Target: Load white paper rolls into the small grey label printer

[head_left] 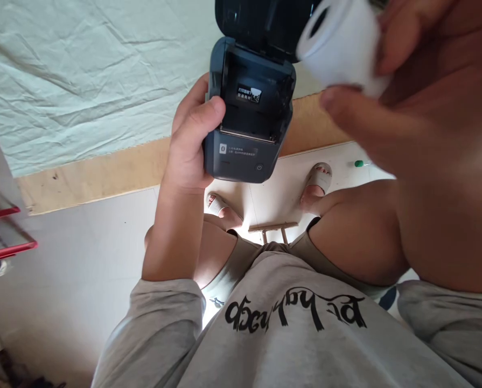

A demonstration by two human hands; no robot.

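Note:
A dark label printer (241,156) is gripped from its left side by my left hand (196,129), the thumb resting on the near edge. Its black lid (260,27) stands open at the top, and the compartment inside holds no roll; a small printed sticker shows in it. At the upper right, my right hand (410,91) pinches a white paper roll (341,48) between thumb and fingers, close beside the open lid. The roll's dark core hole faces left, and motion blurs the roll and that hand a little.
A pale green cloth (83,81) covers the table, whose wooden edge (99,172) runs across the view. Red metal bars (10,250) stand at the far left. Below are my legs, slippers and a wooden stool part (273,227). A small green object (358,163) lies on the floor.

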